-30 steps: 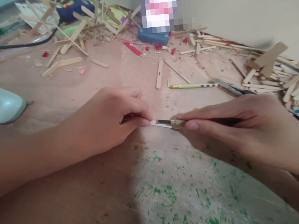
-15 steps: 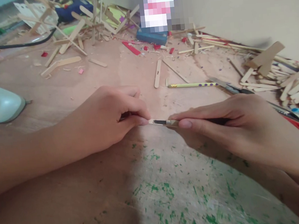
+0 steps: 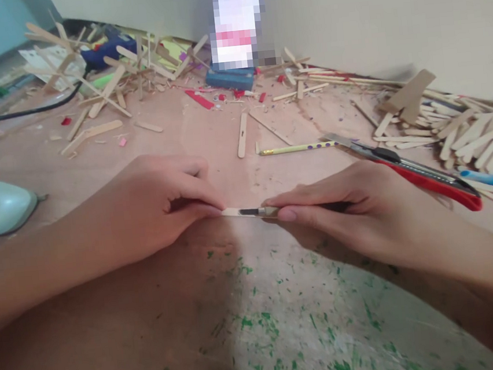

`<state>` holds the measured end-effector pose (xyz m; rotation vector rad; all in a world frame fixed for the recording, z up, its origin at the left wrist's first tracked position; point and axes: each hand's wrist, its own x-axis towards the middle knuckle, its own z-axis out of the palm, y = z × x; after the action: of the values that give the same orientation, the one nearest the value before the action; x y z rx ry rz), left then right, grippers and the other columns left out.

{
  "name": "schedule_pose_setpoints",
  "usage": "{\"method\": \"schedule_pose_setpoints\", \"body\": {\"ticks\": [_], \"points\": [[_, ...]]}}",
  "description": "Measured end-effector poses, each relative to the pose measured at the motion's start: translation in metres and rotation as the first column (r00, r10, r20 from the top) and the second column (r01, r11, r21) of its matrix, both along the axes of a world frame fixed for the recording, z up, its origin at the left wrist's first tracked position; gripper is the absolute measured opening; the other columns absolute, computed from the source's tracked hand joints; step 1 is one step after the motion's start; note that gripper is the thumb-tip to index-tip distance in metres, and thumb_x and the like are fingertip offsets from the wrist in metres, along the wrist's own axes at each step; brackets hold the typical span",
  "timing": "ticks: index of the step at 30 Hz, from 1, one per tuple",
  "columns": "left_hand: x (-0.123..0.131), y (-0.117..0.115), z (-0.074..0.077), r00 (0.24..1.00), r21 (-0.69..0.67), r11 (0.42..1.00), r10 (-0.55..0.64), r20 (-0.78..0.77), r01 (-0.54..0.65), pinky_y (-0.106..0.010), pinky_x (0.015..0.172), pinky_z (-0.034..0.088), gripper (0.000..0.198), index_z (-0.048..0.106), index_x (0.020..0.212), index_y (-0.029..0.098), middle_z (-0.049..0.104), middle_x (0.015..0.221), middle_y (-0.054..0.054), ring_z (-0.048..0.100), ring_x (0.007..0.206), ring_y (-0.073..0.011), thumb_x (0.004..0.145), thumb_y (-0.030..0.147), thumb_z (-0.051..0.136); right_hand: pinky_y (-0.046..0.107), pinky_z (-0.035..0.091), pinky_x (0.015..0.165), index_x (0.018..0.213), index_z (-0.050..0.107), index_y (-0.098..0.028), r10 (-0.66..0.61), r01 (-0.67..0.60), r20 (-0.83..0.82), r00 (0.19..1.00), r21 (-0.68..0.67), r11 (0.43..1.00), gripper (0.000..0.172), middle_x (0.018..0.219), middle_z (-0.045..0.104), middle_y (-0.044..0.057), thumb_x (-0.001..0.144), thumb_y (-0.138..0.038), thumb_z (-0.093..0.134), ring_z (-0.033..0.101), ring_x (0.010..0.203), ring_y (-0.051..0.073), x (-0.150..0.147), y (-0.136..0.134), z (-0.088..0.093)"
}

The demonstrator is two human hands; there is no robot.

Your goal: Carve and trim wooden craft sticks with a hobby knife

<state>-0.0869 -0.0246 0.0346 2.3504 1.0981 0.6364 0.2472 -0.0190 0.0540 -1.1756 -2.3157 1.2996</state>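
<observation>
Wooden stick (image 3: 231, 212) under knife (image 3: 249, 212); pencil (image 3: 297, 148), red-handled cutter (image 3: 422, 170) beyond.

Craft stick (image 3: 231, 212): pale bare wood, thin, narrow; near centre of frame, running left to right, right side slightly lower. Left end covered; right part mostly behind tool.

Blade tool (image 3: 261, 211): slim; dark narrow blade, pale metallic collar, tan handle, rear hidden. Just right of frame centre, nearly level, tip pointing left. Blade lined up along stick; contact between them unclear.

Left hand (image 3: 167, 195), right hand (image 3: 348, 201) bare; forearms (image 3: 49, 268) bare.
</observation>
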Motion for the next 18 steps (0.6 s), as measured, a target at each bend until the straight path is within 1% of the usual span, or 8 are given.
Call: {"method": "schedule_pose_setpoints", "body": {"ticks": [2, 4, 6, 9, 12, 14, 16, 18], "points": [[0.0010, 0.0008, -0.0004, 1.000, -0.010, 1.000, 0.000, 0.000, 0.000, -0.031, 0.077, 0.050, 0.034, 0.102, 0.104, 0.033, 0.084, 0.088, 0.003, 0.075, 0.080, -0.0152, 0.111, 0.016, 0.074, 0.035, 0.037, 0.056, 0.087, 0.087, -0.026, -0.017, 0.017, 0.001, 1.000, 0.049, 0.999, 0.064, 0.066, 0.065, -0.001, 0.127, -0.076, 0.073, 0.045, 0.057, 0.013, -0.0003, -0.0023, -0.0002], [0.0027, 0.0008, -0.0007, 1.000, -0.014, 1.000, -0.007, -0.001, 0.007, -0.030, 0.076, 0.050, 0.034, 0.102, 0.104, 0.032, 0.076, 0.080, 0.004, 0.068, 0.074, -0.0142, 0.111, 0.015, 0.074, 0.035, 0.038, 0.056, 0.088, 0.088, -0.027, -0.028, 0.027, 0.004, 1.000, 0.087, 0.996, 0.062, 0.064, 0.067, -0.001, 0.127, -0.073, 0.074, 0.046, 0.056, 0.013, -0.0003, -0.0030, -0.0003], [0.0038, 0.0006, -0.0008, 1.000, 0.003, 1.000, -0.024, -0.006, 0.024, -0.030, 0.077, 0.052, 0.036, 0.102, 0.104, 0.031, 0.067, 0.075, 0.004, 0.061, 0.069, -0.0140, 0.112, 0.016, 0.071, 0.034, 0.040, 0.056, 0.088, 0.088, -0.027, -0.018, 0.017, 0.009, 1.000, 0.101, 0.995, 0.063, 0.066, 0.072, -0.001, 0.127, -0.074, 0.074, 0.049, 0.056, 0.012, -0.0002, -0.0024, -0.0006], [0.0038, 0.0006, -0.0006, 0.999, 0.032, 0.999, -0.033, -0.015, 0.033, -0.031, 0.079, 0.055, 0.039, 0.103, 0.106, 0.031, 0.062, 0.075, 0.004, 0.057, 0.069, -0.0149, 0.113, 0.015, 0.067, 0.033, 0.039, 0.055, 0.085, 0.085, -0.026, -0.015, 0.014, 0.019, 1.000, 0.090, 0.996, 0.067, 0.065, 0.070, -0.001, 0.127, -0.076, 0.073, 0.049, 0.057, 0.012, -0.0005, -0.0024, -0.0012], [0.0036, 0.0019, 0.0007, 1.000, 0.012, 1.000, -0.015, -0.024, 0.016, -0.028, 0.079, 0.054, 0.039, 0.103, 0.105, 0.032, 0.063, 0.074, 0.004, 0.058, 0.069, -0.0144, 0.111, 0.013, 0.070, 0.034, 0.037, 0.054, 0.081, 0.079, -0.025, -0.019, 0.019, -0.001, 1.000, 0.070, 0.997, 0.068, 0.061, 0.063, -0.002, 0.127, -0.075, 0.074, 0.045, 0.053, 0.012, -0.0010, -0.0046, -0.0020], [0.0040, 0.0027, 0.0024, 0.999, -0.011, 1.000, -0.006, -0.045, 0.005, -0.027, 0.079, 0.053, 0.038, 0.104, 0.104, 0.034, 0.070, 0.077, 0.004, 0.062, 0.070, -0.0141, 0.110, 0.013, 0.072, 0.035, 0.036, 0.053, 0.084, 0.081, -0.026, 0.005, -0.004, -0.027, 1.000, 0.068, 0.998, 0.065, 0.062, 0.064, -0.002, 0.127, -0.074, 0.073, 0.044, 0.052, 0.012, -0.0014, -0.0054, -0.0024], [0.0044, 0.0027, 0.0041, 0.998, -0.021, 1.000, -0.006, -0.064, 0.004, -0.026, 0.079, 0.053, 0.038, 0.104, 0.105, 0.034, 0.078, 0.082, 0.003, 0.067, 0.073, -0.0139, 0.111, 0.014, 0.073, 0.035, 0.037, 0.054, 0.090, 0.085, -0.026, 0.046, -0.043, -0.037, 0.998, 0.086, 0.995, 0.064, 0.065, 0.068, -0.001, 0.128, -0.074, 0.071, 0.049, 0.054, 0.013, -0.0024, -0.0047, -0.0022], [0.0042, 0.0020, 0.0050, 0.998, -0.012, 1.000, 0.001, -0.056, -0.002, -0.026, 0.077, 0.052, 0.037, 0.104, 0.104, 0.034, 0.081, 0.083, 0.003, 0.069, 0.073, -0.0133, 0.111, 0.016, 0.073, 0.035, 0.038, 0.057, 0.093, 0.088, -0.025, 0.066, -0.063, -0.023, 0.998, 0.113, 0.992, 0.065, 0.068, 0.071, 0.001, 0.129, -0.074, 0.068, 0.052, 0.057, 0.014, -0.0046, -0.0030, -0.0010]]}}
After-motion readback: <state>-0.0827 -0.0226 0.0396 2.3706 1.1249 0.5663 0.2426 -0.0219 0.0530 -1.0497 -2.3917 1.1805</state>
